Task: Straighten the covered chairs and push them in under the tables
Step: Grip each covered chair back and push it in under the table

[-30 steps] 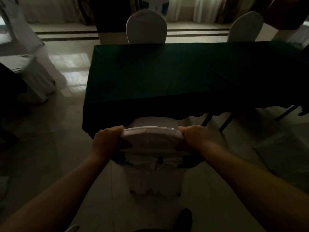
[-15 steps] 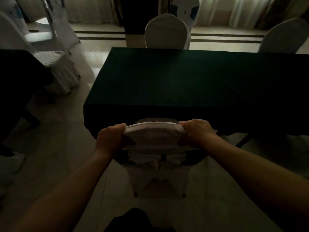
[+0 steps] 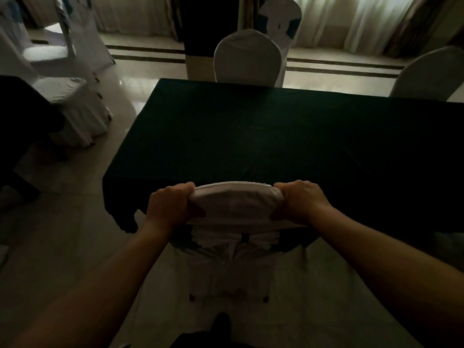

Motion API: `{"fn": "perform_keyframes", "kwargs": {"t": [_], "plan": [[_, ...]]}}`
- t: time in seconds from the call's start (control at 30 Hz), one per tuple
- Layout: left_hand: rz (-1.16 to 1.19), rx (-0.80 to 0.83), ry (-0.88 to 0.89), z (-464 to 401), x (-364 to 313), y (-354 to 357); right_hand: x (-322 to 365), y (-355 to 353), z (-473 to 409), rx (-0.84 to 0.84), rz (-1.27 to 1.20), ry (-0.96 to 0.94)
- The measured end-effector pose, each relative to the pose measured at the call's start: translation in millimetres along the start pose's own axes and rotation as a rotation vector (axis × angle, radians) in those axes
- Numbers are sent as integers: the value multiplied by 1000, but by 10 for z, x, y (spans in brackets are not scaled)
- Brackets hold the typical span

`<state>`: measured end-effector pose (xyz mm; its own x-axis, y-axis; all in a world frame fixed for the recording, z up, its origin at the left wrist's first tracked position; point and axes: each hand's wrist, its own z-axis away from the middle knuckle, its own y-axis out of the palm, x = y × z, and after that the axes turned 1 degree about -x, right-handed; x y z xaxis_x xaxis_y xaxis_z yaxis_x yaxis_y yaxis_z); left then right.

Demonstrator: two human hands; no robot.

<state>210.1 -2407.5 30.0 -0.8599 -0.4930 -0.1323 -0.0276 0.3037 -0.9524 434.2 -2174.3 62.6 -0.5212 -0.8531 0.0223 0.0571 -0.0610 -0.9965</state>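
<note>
While the room lies dim, the left hand (image 3: 168, 206) and the right hand (image 3: 302, 202) are both clenched on the top of a white covered chair (image 3: 236, 204), one at each upper corner of its backrest, with the fingers (image 3: 185, 188) curled over the front edge of the cover. This chair stands at the near long side of the bench (image 3: 263, 136), which is draped in a dark green cloth; the top of the backrest lies right against the hanging edge of that cloth, and the seat is out of sight beneath it. Below the hands, a dark sash (image 3: 244, 238) gathers the white cover into pleats at the back, and two chair feet show at the hem on the pale tiled floor (image 3: 62, 234).

Across the bench, a second covered chair (image 3: 247, 59) stands close to the far edge, its back upright. A third covered chair (image 3: 429, 76) stands at the far right, also by that edge. Behind the second one, another chair (image 3: 280, 13) with a blue sash is partly hidden. To the left, well apart from the bench, a white covered chair (image 3: 75, 106) stands beside another dark-draped surface. A dark shoe tip (image 3: 221, 322) shows at the bottom, just behind the held chair.
</note>
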Motion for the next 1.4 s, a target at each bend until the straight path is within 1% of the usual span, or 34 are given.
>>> {"fn": "perform_keyframes", "kwargs": {"t": [0.13, 0.27, 0.4, 0.53, 0.73, 0.9, 1.03, 1.2, 1.3, 1.4], "plan": [[19, 38, -29, -324, 119, 72, -25, -7, -366, 8, 15, 3], [25, 80, -49, -521, 238, 205, -23, 156, -605, 16, 11, -34], [1, 45, -44, -676, 265, 291, -104, 196, -795, -6, 32, -84], [-5, 46, -62, -846, 172, 314, -255, 183, -963, -18, 57, -108], [-18, 46, -73, -924, 79, 379, -375, 187, -1002, -40, 50, -97], [-12, 69, -86, -874, 57, 463, -339, 286, -926, -36, -2, -95], [-15, 54, -55, -884, 86, 478, -355, 312, -919, -48, 18, -86], [-35, 45, -64, -831, 53, 498, -319, 373, -868, -91, 39, -28], [-37, 65, -50, -803, 17, 498, -328, 391, -794, -95, -5, 9], [8, 125, -59, -805, -28, 493, -348, 404, -672, -107, -78, 44]]}}
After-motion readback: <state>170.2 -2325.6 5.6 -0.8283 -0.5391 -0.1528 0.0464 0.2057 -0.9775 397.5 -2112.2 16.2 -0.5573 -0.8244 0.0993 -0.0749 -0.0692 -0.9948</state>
